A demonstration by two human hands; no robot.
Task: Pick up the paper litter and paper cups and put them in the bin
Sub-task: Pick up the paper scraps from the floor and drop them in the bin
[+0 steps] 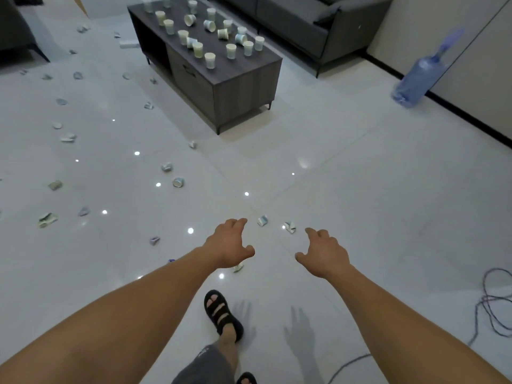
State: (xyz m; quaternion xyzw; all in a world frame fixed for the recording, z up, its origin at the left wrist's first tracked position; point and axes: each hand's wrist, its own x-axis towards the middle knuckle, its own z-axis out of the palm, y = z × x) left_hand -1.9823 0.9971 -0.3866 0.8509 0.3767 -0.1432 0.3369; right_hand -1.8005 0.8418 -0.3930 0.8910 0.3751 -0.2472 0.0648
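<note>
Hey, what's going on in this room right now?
A person is tidying a floor strewn with paper litter, with both arms stretched forward. The left hand and right hand are empty and reach toward two crushed cups just ahead. Many more paper cups sit on the dark coffee table. No bin is in view.

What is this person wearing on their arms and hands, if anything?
Nothing: both forearms are bare, with no sleeves, gloves or watch showing on the left hand or right hand. Lower down are grey shorts and a black strapped sandal.
</note>
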